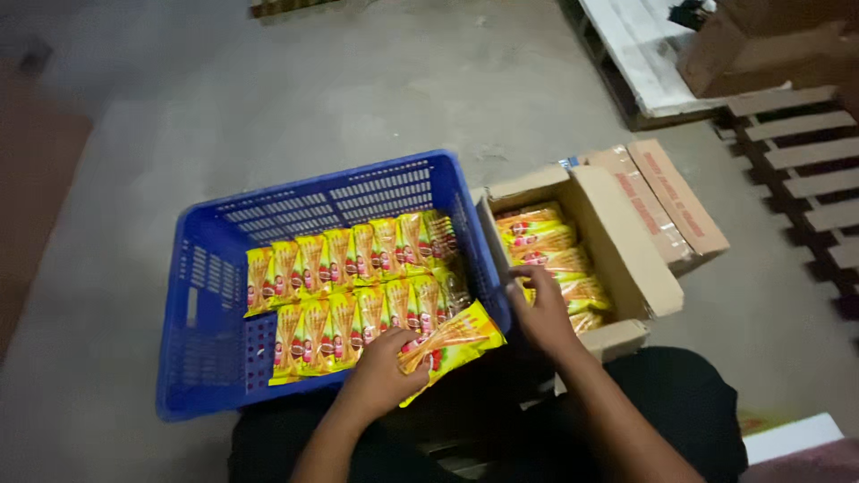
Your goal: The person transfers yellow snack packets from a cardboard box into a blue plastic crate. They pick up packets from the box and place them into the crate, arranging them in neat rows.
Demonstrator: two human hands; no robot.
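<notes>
A yellow snack packet (452,343) sits in the grip of the left hand (383,376), held at the near right corner of a blue plastic crate (208,295). The packet sticks out from the hand up and to the right, tilted, its far end over the crate's near rim and close to the right hand. The fingers of the left hand are curled tight around the packet's lower end, so that end is hidden under them.

The right hand (540,313) is just beside the packet's far tip but apart from it. It reaches into an open cardboard box (626,259) that stands touching the crate's right wall. Its fingers are bent and rest on the stacked yellow packets in the box (548,243); whether they are actually clamped on one cannot be told, since the fingertips blend into the wrappers.

Inside the crate, two rows of like packets (349,286) stand side by side, one row behind the other, filling the near right part of the crate floor. The left part of the crate shows bare blue grid.

The box's flaps are folded outward, the right ones lying on the concrete floor (268,98). The person's dark-clothed legs (680,402) are at the lower edge, with the crate and box in front of them. Wooden pallets (805,152) and a brown carton (769,45) lie well apart at the upper right.
</notes>
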